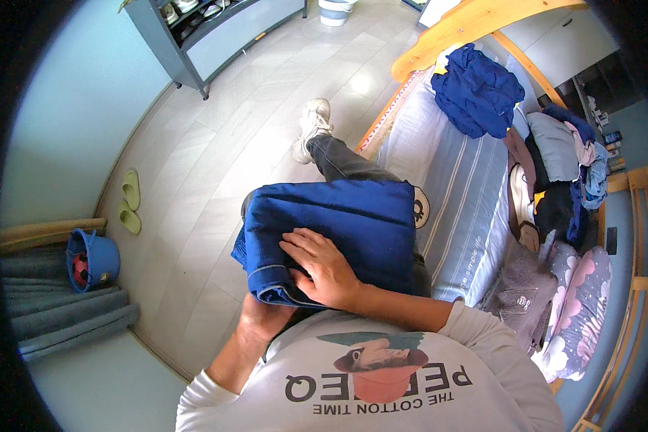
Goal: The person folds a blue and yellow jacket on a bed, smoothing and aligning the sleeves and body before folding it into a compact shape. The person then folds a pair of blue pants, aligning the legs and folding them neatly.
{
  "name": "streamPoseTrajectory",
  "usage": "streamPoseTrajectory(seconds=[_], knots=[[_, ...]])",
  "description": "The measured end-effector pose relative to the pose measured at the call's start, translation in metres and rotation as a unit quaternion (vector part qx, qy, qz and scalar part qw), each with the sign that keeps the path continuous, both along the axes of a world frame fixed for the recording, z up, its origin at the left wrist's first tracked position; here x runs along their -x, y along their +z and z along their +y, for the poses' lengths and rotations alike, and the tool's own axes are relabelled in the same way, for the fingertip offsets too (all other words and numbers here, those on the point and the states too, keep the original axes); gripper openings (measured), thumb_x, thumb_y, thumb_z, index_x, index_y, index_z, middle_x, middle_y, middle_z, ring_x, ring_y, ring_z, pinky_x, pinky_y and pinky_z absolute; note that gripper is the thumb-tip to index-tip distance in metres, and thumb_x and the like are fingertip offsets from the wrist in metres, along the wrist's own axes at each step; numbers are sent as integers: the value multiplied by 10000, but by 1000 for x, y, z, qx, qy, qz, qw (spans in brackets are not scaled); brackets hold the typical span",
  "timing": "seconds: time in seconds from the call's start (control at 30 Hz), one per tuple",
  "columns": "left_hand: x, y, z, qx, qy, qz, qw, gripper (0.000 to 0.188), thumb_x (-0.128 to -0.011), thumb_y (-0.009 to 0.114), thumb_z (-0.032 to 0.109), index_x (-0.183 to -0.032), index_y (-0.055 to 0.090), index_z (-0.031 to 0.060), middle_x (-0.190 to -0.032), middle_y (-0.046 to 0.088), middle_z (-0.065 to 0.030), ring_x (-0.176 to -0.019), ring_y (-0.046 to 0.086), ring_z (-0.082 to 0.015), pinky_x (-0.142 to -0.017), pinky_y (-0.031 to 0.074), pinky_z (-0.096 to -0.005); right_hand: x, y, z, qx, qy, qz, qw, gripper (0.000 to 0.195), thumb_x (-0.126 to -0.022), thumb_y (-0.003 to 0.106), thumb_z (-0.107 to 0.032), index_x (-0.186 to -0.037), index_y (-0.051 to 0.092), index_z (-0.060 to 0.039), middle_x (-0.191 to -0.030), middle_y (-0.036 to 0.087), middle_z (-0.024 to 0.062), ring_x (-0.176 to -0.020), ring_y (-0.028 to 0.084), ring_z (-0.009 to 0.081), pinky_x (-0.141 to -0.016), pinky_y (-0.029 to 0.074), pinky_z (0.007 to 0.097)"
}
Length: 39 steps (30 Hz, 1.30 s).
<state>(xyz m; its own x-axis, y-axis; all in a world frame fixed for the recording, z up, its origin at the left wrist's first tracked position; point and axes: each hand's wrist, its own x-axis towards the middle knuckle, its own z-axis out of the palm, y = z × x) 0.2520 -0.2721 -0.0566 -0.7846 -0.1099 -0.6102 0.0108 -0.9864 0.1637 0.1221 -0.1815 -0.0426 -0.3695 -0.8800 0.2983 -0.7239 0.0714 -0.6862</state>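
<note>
A dark blue folded cloth item (351,221), probably a garment, lies across my lap as a thick rectangular bundle. Light piping runs along its rolled near-left corner. My right hand (324,267) rests palm down on top of it, thumb apart from the fingers, by the folded edge. Below that same corner, my left hand (264,318) holds the bundle from underneath, its fingers hidden by the cloth. A round beige patch with a black mark (421,207) shows just past the bundle's right edge.
To my right is a bed with a striped blue-grey sheet (448,200), bearing a crumpled blue garment (478,92), piled clothes (556,146) and a floral pillow (583,313). On the left, a blue bucket (105,264) holds a ball. Green slippers (131,189) and a shoe rack (194,59) stand along the wall.
</note>
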Motion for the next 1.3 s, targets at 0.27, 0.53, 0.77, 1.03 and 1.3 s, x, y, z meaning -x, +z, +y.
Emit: streamPoseTrajectory(seconds=[0.27,0.53,0.77,1.03,1.3], knots=[[-3,39,-55,430,-160,-144,877,748,-769,551,511,-1295,306,40,-985,576,-70,-831,545,-109,-613,403,-233,1,1,5,-40,19,88,995,472,-664,583,-84,-1120,493,-2,-1203,442,162,-1159,370,318,-934,314,418],[39,45,-64,551,-136,-74,820,577,-634,445,-58,-1208,394,-18,-1015,534,-103,-902,521,-180,-816,408,-252,14,13,27,-5,26,71,997,419,-685,606,-120,-1082,524,-13,-1207,442,159,-1165,367,322,-938,318,439],[28,7,-93,481,-201,-211,827,539,-614,435,-16,-1152,427,-42,-854,544,-88,-721,520,-156,-648,429,-237,21,-2,71,-20,9,2,1000,356,-704,604,-96,-1050,543,-35,-1163,485,135,-1150,402,312,-941,340,417],[19,-15,-111,441,-252,-158,847,620,-633,491,116,-1233,372,17,-1035,533,-119,-840,543,-215,-735,465,-314,57,-9,104,8,-313,-86,946,629,-748,619,-192,-1274,322,-14,-1277,363,223,-1188,352,354,-1000,269,392],[30,-23,-122,370,-304,-153,864,841,-669,706,385,-1267,299,-44,-1205,457,-198,-1071,476,-333,-894,407,-434,68,-17,107,-40,-257,-596,759,871,-667,724,-324,-1295,256,56,-1239,407,230,-1134,419,293,-958,333,367]])
